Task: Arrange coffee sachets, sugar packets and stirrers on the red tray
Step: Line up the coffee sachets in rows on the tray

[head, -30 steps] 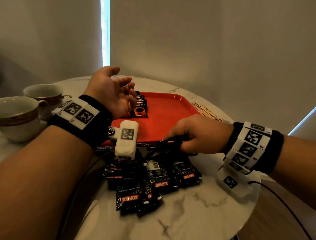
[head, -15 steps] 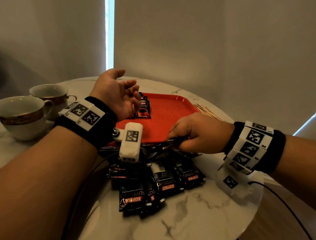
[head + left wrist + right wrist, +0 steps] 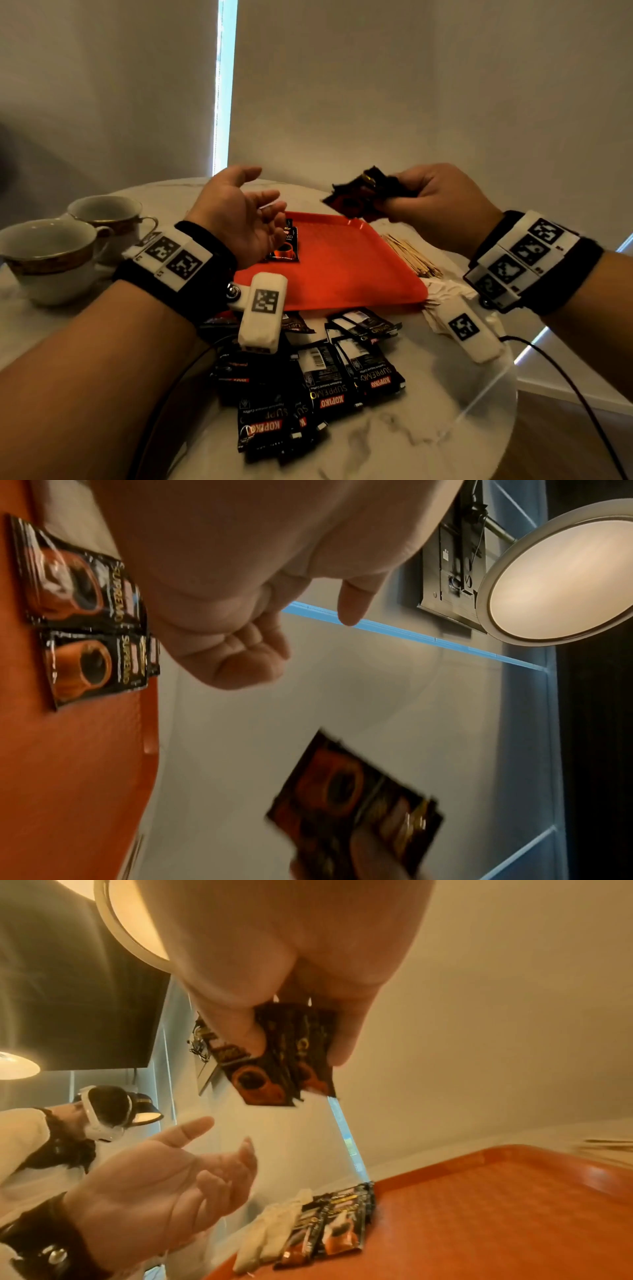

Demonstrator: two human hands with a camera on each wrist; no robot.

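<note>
A few coffee packets (image 3: pixel 359 198) are pinched by the right hand (image 3: pixel 435 202); the left hand (image 3: pixel 239 212) is loose and empty. The packets look light, thin and slippery, so the edges are best held firmly.

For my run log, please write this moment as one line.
right hand: holds coffee sachets above red tray | left hand: open, palm up, empty | tray: two sachets laid | stirrers: beside tray

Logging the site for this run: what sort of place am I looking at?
Probably a hotel room or lounge corner: a round marble table, gilt-rimmed teacups, a wall-mounted screen and blinds, with instant coffee sachets beside a red tray.
</note>
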